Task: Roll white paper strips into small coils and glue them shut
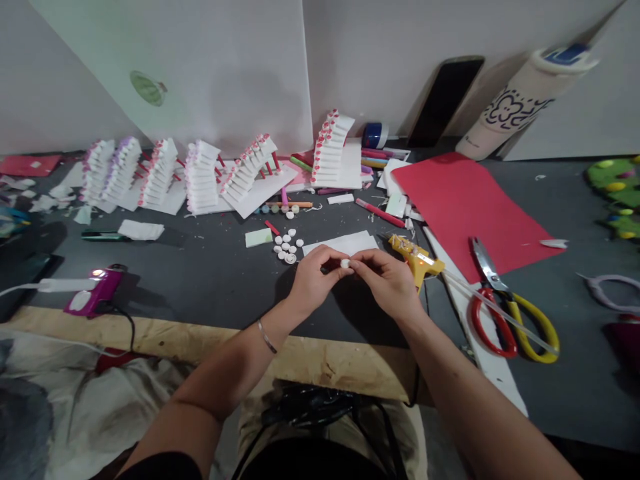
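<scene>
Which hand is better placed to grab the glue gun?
The right hand, probably: the yellow glue gun lies beside it, while the left hand is farther away. Both hands pinch a small white piece, so the right must let go first.

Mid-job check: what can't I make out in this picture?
All in the head view:
White piece: partly hidden by the fingertips of the left hand and right hand.
White paper: near part hidden by both hands.
Green piece: cut off by the right edge.
Bottle: bottom lettering too small to read.
</scene>
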### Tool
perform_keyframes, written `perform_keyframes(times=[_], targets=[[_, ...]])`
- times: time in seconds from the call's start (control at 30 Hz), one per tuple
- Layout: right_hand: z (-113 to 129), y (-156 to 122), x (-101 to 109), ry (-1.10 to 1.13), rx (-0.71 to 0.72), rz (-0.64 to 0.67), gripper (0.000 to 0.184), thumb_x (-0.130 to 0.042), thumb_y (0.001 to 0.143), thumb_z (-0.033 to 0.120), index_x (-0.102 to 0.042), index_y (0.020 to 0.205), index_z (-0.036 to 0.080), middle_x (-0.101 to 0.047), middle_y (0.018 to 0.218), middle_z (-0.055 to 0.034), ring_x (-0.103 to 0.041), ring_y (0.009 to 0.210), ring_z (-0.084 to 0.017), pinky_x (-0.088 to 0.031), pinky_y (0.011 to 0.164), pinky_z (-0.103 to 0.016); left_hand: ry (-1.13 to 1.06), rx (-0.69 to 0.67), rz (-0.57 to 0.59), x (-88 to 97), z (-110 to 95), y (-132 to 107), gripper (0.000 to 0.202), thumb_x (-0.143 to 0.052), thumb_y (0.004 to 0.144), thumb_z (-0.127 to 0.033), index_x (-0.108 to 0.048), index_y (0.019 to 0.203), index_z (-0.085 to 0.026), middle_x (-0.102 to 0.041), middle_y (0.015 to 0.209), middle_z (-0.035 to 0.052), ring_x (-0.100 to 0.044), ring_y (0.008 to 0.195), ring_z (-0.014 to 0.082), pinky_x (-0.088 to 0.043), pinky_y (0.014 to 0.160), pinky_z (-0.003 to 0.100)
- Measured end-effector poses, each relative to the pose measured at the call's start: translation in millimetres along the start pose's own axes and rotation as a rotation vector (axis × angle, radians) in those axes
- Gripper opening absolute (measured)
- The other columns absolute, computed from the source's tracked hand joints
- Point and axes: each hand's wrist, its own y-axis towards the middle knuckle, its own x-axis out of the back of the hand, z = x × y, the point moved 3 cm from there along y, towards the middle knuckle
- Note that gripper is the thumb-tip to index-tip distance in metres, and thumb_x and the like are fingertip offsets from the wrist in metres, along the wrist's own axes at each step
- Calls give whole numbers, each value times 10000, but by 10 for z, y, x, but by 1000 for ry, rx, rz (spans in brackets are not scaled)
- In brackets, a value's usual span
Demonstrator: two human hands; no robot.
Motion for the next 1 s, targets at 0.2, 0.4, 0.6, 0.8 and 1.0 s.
perform_keyframes(times=[0.2, 0.4, 0.6, 0.8, 1.0], targets=[[10, 18, 25, 24, -39, -44, 224, -630, 797, 437, -642, 783, 214, -634, 651, 4, -567, 585, -147, -468, 596, -287, 30, -90, 109, -10, -29, 3, 276, -622, 893, -323, -677, 1143, -220, -655, 921, 46, -609, 781, 135, -498, 684, 259], [25, 27, 37, 25, -47, -34, 234, -649, 788, 443, -664, 791, 209, -665, 682, -6, -578, 587, -145, -469, 587, -286, 24, -54, 102, -3, -12, 7, 225, -550, 933, -267, -693, 1097, -209, -656, 897, 45, -626, 748, 133, -525, 718, 276], [-1, 51, 20, 141, -87, -3, 273, -682, 757, 469, -677, 805, 201, -665, 658, -4, -584, 579, -146, -485, 578, -287, -115, 76, 45, -30, 62, 0, 243, -587, 905, -361, -703, 1038, -194, -649, 905, 61, -630, 698, 140, -533, 653, 271], [8, 18, 31, 36, -53, -64, 264, -652, 792, 465, -681, 813, 203, -699, 723, -26, -608, 597, -154, -491, 596, -294, -247, 200, 58, -72, 100, 16, 298, -630, 862, -423, -705, 994, -167, -672, 874, 54, -613, 642, 114, -504, 594, 235], [10, 5, 47, -96, -8, -123, 260, -645, 804, 461, -689, 809, 205, -716, 759, -40, -627, 642, -171, -483, 631, -305, -392, 339, 73, -101, 136, 23, 286, -695, 801, -383, -703, 971, -153, -641, 680, 5, -570, 577, 97, -474, 556, 221]])
